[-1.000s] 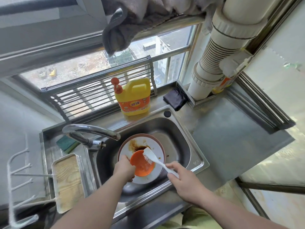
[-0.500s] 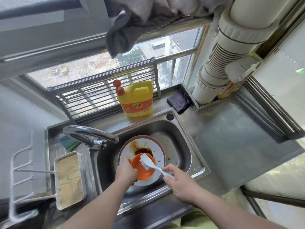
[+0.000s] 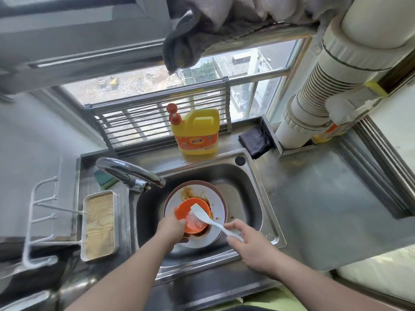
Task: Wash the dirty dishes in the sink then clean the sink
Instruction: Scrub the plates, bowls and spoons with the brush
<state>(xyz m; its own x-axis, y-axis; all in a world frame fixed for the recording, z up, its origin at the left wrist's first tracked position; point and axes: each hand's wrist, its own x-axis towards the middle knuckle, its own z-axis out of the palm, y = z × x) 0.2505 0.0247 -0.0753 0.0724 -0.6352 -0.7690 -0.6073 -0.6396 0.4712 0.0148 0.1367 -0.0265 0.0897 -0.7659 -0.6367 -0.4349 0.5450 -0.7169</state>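
Note:
A steel sink [image 3: 247, 189] holds a white plate [image 3: 219, 205] with a brown rim, smeared with brown sauce. Above the plate my left hand [image 3: 171, 227] grips the near-left edge of a small orange bowl [image 3: 193, 215], tilted toward me. My right hand [image 3: 247, 245] grips the handle of a white dish brush [image 3: 206, 217]. Its bristles sit inside the orange bowl. The faucet [image 3: 130, 172] arches over the sink's left side, and no water is seen running.
A yellow detergent bottle [image 3: 195, 131] stands behind the sink, a dark cloth [image 3: 256, 141] to its right. A green sponge [image 3: 104, 179] lies behind the faucet. A tray with a wooden insert [image 3: 100, 224] sits left. A white pipe [image 3: 314, 97] rises at right.
The orange bowl has been lifted and tilted more toward me in my left hand. The brush head has moved deeper into the bowl.

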